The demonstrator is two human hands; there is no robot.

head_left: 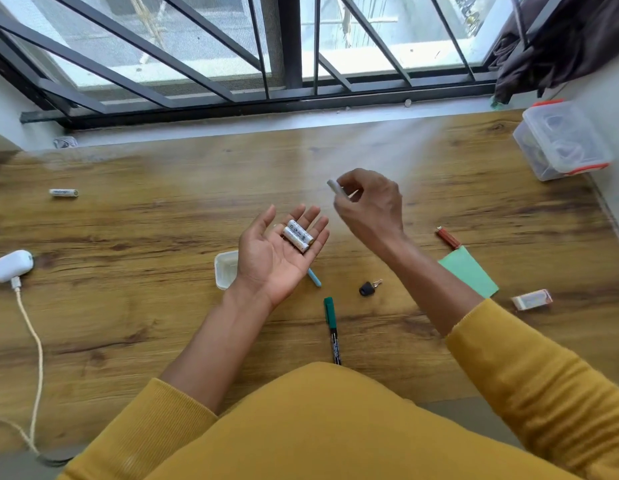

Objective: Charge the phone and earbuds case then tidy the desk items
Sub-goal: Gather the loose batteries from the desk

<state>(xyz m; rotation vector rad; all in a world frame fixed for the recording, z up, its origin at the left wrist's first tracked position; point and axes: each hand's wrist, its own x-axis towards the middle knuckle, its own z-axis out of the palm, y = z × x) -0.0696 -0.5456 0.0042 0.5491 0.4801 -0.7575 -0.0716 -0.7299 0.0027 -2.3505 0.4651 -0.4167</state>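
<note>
My left hand (276,252) lies palm up above the wooden desk (162,323), fingers straight, carrying two white batteries (298,236) on its fingers. My right hand (370,202) hovers just right of it and pinches another white battery (335,189), blurred by motion. A fourth white battery (63,192) lies alone at the far left. The white earbuds case (10,265) sits at the left edge with a cream cable (32,341) plugged into it. No phone is in view.
A small clear tub (225,270) sits under my left wrist, next to a light blue pen (315,277). A green marker (332,327), a key (368,287), a red-brown battery (448,238), green paper (472,271) and an eraser (531,299) lie right. A lidded clear box (560,140) stands far right.
</note>
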